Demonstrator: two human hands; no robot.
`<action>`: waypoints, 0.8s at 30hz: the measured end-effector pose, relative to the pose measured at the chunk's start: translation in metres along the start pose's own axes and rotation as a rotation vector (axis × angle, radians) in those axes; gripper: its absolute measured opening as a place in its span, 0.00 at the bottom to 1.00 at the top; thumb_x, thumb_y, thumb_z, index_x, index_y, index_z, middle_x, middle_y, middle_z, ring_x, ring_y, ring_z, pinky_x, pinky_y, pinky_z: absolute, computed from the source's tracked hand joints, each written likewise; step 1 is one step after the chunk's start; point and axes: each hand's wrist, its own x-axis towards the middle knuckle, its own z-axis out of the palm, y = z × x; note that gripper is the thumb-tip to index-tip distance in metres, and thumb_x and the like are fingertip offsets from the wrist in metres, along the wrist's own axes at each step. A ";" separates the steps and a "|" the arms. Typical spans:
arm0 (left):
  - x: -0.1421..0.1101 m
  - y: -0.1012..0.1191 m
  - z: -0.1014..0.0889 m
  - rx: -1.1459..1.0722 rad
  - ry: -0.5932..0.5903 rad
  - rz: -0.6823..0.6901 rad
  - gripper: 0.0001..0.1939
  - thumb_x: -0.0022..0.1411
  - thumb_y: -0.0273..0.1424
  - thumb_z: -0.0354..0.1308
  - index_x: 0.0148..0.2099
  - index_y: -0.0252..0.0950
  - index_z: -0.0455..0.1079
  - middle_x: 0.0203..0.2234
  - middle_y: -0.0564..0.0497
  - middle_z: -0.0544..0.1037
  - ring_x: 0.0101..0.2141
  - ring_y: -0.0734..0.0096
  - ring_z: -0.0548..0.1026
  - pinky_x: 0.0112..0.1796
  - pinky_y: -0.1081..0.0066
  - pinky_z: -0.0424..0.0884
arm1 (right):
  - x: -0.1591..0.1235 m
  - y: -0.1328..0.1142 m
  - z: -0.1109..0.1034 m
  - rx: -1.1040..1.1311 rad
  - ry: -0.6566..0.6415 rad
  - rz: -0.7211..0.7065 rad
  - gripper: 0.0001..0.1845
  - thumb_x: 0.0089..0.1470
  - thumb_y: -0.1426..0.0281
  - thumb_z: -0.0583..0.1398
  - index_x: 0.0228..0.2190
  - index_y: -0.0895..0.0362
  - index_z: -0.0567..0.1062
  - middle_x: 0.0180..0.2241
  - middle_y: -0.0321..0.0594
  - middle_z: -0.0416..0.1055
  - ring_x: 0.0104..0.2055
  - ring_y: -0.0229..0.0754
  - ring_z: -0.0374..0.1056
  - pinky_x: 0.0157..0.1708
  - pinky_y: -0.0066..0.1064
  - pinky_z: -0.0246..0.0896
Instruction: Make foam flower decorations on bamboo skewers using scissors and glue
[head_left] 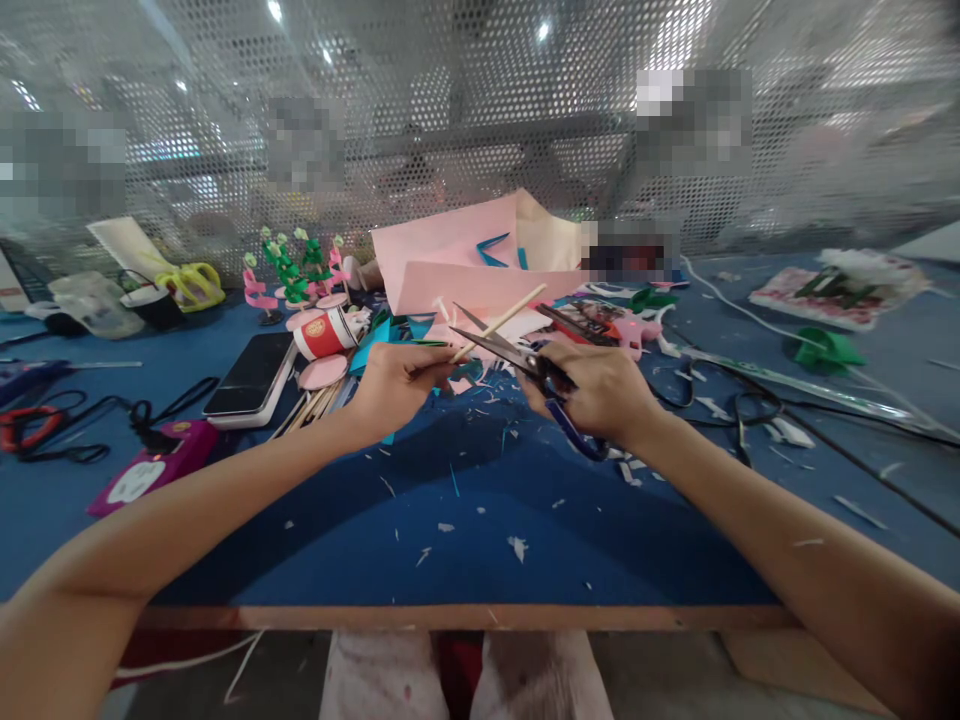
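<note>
Between thumb and fingers, my left hand pinches one end of a pale thin wooden stick, which slants up to the right. My right hand is wrapped round the dark blue handles of a pair of scissors. The scissor blades are parted and point left, crossing the stick close to my left fingertips. Whether the blades touch the stick I cannot tell. Beneath and behind both hands lie paper scraps, with a large folded pink paper sheet standing behind them.
On the left are a phone on a white block, a purple power strip, a red paper cup and several wooden sticks. Pink and green paper plants stand behind. Cables and a pink glue gun lie on the right.
</note>
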 end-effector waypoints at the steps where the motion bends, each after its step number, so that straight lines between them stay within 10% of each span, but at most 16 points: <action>1: -0.001 0.000 0.000 0.014 0.027 0.000 0.10 0.53 0.26 0.54 0.36 0.33 0.74 0.28 0.48 0.79 0.24 0.74 0.74 0.27 0.74 0.73 | 0.000 -0.001 0.000 0.004 -0.008 0.007 0.09 0.47 0.64 0.53 0.21 0.56 0.66 0.18 0.39 0.69 0.20 0.39 0.67 0.20 0.28 0.59; 24: -0.003 0.005 0.004 -0.012 0.183 -0.099 0.05 0.48 0.30 0.60 0.27 0.32 0.73 0.21 0.50 0.76 0.22 0.75 0.72 0.24 0.74 0.71 | 0.000 -0.009 0.000 -0.084 0.047 0.068 0.14 0.45 0.60 0.54 0.23 0.59 0.69 0.15 0.38 0.67 0.18 0.38 0.63 0.17 0.27 0.53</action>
